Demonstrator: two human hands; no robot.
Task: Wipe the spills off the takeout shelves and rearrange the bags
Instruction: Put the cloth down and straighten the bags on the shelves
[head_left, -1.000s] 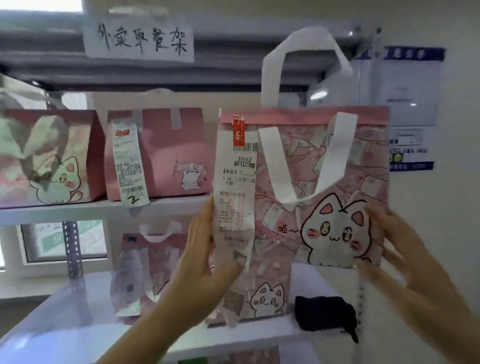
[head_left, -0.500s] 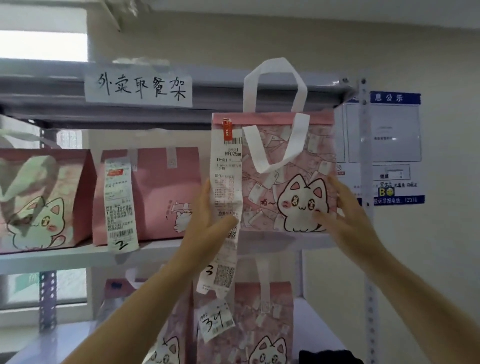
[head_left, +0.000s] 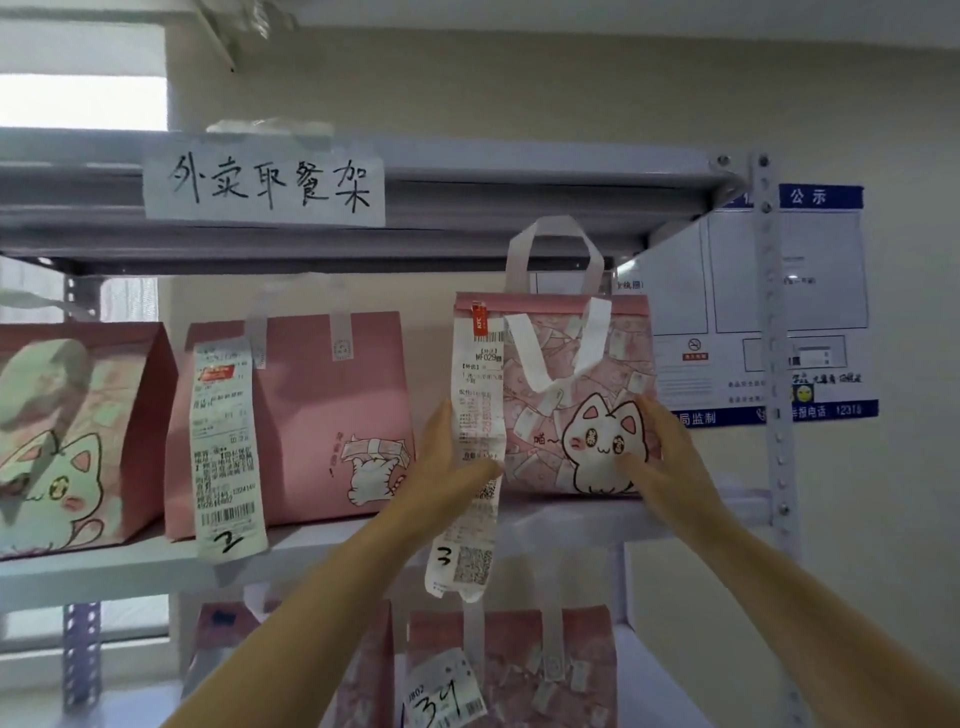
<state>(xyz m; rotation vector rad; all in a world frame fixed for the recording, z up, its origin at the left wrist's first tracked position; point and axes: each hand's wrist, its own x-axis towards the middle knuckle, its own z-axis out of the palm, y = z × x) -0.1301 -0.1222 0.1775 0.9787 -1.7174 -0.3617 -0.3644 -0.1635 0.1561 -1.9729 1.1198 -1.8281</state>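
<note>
A pink takeout bag (head_left: 571, 364) with a white cat print and white handles stands on the upper shelf (head_left: 582, 517) at its right end. A long receipt (head_left: 467, 551) marked 3 hangs from its top left corner, down past the shelf edge. My left hand (head_left: 447, 467) holds the bag's left edge, thumb across the receipt. My right hand (head_left: 670, 462) holds the right side, thumb on the cat print.
Left of it on the same shelf stand a plain pink bag (head_left: 322, 415) with a receipt marked 2 and a greenish cat bag (head_left: 67, 441). More pink bags (head_left: 519, 670) fill the shelf below. A steel upright (head_left: 774, 364) and a wall notice (head_left: 810, 312) are at the right.
Both hands have lifted the cat bag from in front of the lower shelf up onto the upper shelf, where it now stands.
</note>
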